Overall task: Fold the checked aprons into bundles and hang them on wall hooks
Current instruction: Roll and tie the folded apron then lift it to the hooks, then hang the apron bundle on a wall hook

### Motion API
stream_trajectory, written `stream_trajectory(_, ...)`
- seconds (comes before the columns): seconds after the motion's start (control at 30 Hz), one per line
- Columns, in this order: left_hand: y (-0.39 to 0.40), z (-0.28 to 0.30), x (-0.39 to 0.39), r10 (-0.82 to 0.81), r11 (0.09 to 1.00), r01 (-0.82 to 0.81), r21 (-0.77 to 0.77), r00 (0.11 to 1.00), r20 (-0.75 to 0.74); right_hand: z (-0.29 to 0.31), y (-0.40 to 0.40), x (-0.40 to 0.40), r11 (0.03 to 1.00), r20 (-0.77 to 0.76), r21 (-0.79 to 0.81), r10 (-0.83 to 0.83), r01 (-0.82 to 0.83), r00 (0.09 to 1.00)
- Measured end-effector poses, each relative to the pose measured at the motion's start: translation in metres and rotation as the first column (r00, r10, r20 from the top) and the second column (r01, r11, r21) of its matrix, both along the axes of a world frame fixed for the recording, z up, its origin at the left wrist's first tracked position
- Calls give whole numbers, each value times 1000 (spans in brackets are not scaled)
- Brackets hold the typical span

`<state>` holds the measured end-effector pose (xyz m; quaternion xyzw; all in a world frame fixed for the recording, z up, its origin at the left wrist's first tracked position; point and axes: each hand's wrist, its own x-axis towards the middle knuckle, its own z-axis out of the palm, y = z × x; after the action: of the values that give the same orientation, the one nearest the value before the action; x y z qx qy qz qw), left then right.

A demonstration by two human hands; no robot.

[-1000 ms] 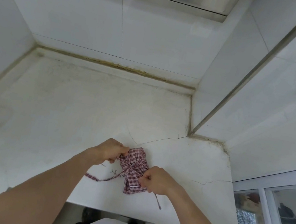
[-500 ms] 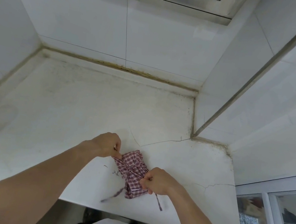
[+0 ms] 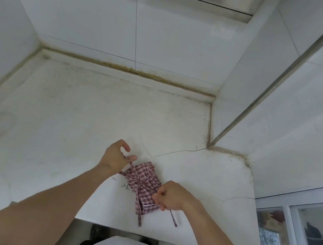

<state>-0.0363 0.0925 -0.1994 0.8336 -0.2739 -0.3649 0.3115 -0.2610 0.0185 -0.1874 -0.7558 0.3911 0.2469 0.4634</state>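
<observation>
Head view: checked apron bundle [image 3: 143, 184] on worktop [image 3: 73, 119] near front edge. Left hand [image 3: 115, 157] pinches one tie strap [image 3: 132, 165]; right hand [image 3: 172, 196] fingers clenched on other tie. Soft, light, prob. springs open; hold by ties at knot.

Apron bundle [image 3: 143, 184] on counter [image 3: 85, 123] (near front edge), between hands.

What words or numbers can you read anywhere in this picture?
None: no readable text anywhere.
Checked apron bundle: only a check pattern, no label showing.
White counter: small dark marks beside the bundle, too blurred to tell whether they are writing.
</observation>
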Motion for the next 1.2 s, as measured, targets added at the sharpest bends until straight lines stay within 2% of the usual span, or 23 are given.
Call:
stream_trajectory(0.07, 1, 3, 5, -95, 995, 88, 46, 980, 177, 0, -1, 1, 1000, -13, 9, -5, 5, 1000)
stream_trajectory(0.1, 1, 5, 4, -96, 995, 91, 38, 978, 183, 0, -1, 1, 1000, -15, 18, -10, 11, 1000)
stream_trajectory(0.13, 0, 6, 3, -39, 999, 39, 0, 993, 113, 0, -1, 2, 999, -12, 33, -22, 22, 1000)
stream_trajectory(0.17, -2, 10, 0, 68, 996, -70, -51, 997, -45, -1, -1, 2, 998, -6, 50, -35, 35, 999)
stream_trajectory(0.2, -3, 12, -4, 157, 978, -186, -90, 953, -261, -2, -1, 0, 997, 2, 66, -48, 47, 999)
stream_trajectory(0.23, -4, 16, -11, 190, 952, -282, -123, 853, -487, -1, -2, -1, 996, 12, 72, -50, 49, 999)
stream_trajectory(0.27, -3, 21, -18, 172, 930, -339, -145, 745, -644, 0, -2, -2, 997, 31, 61, -50, 49, 998)
stream_trajectory(0.33, -4, 26, -28, 124, 890, -425, -166, 576, -808, 5, -1, 0, 994, 143, -11, -108, 111, 984)
stream_trajectory(0.4, -6, 25, -38, 144, 865, -489, -116, 462, -875, 12, 5, 5, 951, 377, -14, -282, 310, 882)
stream_trajectory(0.43, -9, 24, -43, 178, 867, -492, -83, 461, -869, 17, 9, 10, 912, 499, 47, -375, 407, 781)
stream_trajectory(0.5, -13, 23, -48, 230, 885, -462, -60, 546, -806, 25, 17, 23, 825, 628, 299, -549, 480, 552)
stream_trajectory(0.53, -16, 23, -48, 251, 887, -458, -54, 577, -777, 26, 21, 29, 747, 615, 471, -659, 468, 433)
stream_trajectory(0.57, -19, 25, -46, 274, 882, -469, -47, 590, -760, 27, 24, 32, 628, 539, 640, -778, 443, 323)
stream_trajectory(0.6, -22, 30, -42, 291, 875, -482, -46, 599, -746, 27, 26, 32, 500, 439, 769, -866, 399, 238)
stream_trajectory(0.63, -25, 33, -38, 305, 867, -497, -44, 598, -741, 26, 27, 28, 410, 360, 833, -912, 371, 199)
stream_trajectory(0.67, -27, 38, -35, 312, 863, -503, -41, 596, -740, 25, 27, 23, 348, 301, 865, -936, 362, 181)
stream_trajectory(0.73, -30, 44, -32, 309, 865, -499, -45, 602, -736, 29, 25, 12, 341, 283, 857, -938, 386, 200)
stream_trajectory(0.9, -37, 57, -43, 232, 901, -425, -86, 640, -733, 52, 21, 1, 589, 493, 676, -808, 443, 323)
stream_trajectory(0.97, -42, 65, -47, 180, 925, -365, -104, 663, -727, 58, 19, -3, 612, 508, 641, -790, 463, 342)
stream_trajectory(1.1, -54, 87, -61, -13, 976, -128, -175, 772, -636, 66, 7, -14, 507, 432, 696, -862, 509, 266)
stream_trajectory(1.2, -66, 113, -71, -224, 960, 86, -267, 806, -547, 77, -12, -28, 418, 390, 730, -905, 541, 172)
